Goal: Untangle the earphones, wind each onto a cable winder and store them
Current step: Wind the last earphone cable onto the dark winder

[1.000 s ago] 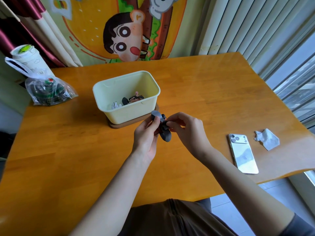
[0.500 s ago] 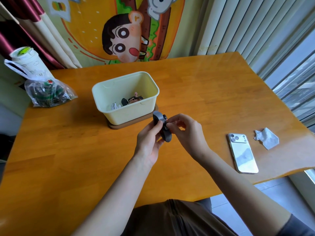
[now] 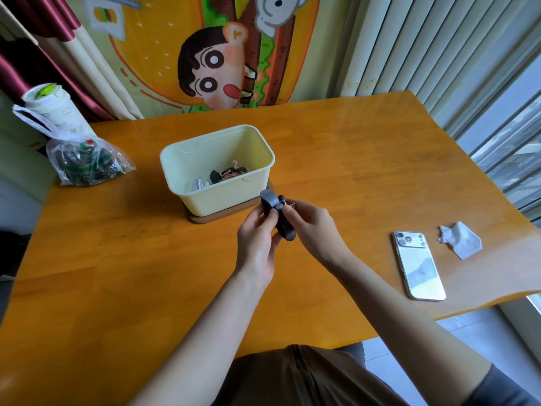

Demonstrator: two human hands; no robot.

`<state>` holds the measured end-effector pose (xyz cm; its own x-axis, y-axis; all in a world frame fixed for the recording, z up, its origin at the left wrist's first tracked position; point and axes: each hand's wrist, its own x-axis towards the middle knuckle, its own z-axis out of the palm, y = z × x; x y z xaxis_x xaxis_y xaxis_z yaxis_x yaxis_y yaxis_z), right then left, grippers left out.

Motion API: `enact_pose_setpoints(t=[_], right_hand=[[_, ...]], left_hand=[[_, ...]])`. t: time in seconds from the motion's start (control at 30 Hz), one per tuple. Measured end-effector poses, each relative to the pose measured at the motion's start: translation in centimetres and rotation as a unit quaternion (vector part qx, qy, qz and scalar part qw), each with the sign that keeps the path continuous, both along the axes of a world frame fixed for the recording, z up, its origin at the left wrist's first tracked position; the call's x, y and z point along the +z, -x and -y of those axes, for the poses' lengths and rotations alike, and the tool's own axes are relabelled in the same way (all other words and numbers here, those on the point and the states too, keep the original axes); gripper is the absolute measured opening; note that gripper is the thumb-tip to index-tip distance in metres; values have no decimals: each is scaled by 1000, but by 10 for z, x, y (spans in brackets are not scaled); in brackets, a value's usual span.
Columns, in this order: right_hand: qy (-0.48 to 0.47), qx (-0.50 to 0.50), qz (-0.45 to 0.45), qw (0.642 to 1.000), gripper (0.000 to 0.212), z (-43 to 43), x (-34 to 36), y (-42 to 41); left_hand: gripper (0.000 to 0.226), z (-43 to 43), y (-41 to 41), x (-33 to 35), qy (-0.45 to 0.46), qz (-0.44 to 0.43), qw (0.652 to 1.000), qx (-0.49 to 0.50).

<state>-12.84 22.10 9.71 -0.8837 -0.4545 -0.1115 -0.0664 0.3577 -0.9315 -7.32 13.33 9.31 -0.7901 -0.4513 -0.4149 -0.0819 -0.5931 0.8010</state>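
The left hand (image 3: 257,244) and right hand (image 3: 313,227) are pinching the winder (image 3: 287,234) by the box (image 3: 222,200); the bag (image 3: 85,162) is showing unreadable lettering.

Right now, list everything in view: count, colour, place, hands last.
table: one, orange wood, under everything
tub: one, pale yellow, centre
board: one, brown, under tub
white earphones: one set, inside tub
pink earphones: one set, inside tub
winder: one, dark grey, held before tub
earphone: one, black and orange, at winder's top
phone: one, white, right
tissue: one, white, right of phone
bag: one, clear, far left
cup: one, white, behind bag
hands: two, bare; left hand grips winder, right hand pinches earphone
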Motion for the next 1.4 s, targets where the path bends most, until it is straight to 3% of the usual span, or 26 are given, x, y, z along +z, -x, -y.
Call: enact_pose_setpoints(t=[0.43, 0.67, 0.83, 0.97, 1.1, 1.4], right_hand=[[26, -23, -25, 999, 25, 6, 5, -6], [52, -37, -29, 998, 22, 15, 11, -5], [76, -72, -6, 995, 7, 20, 7, -5], [102, -97, -62, 988, 10, 22, 4, -16], [67, -92, -149, 982, 14, 22, 4, -21], [23, -88, -228, 970, 18, 25, 9, -22]], left_hand=[[23, -2, 4, 5, -34, -19, 998, 51], [29, -4, 9, 12, 6, -34, 996, 88], [30, -4, 11, 14, 34, -47, 993, 105], [39, -3, 14, 16, 54, -51, 991, 109], [40, -7, 14, 16, 57, -62, 991, 106], [31, -6, 13, 17, 19, -66, 992, 103]])
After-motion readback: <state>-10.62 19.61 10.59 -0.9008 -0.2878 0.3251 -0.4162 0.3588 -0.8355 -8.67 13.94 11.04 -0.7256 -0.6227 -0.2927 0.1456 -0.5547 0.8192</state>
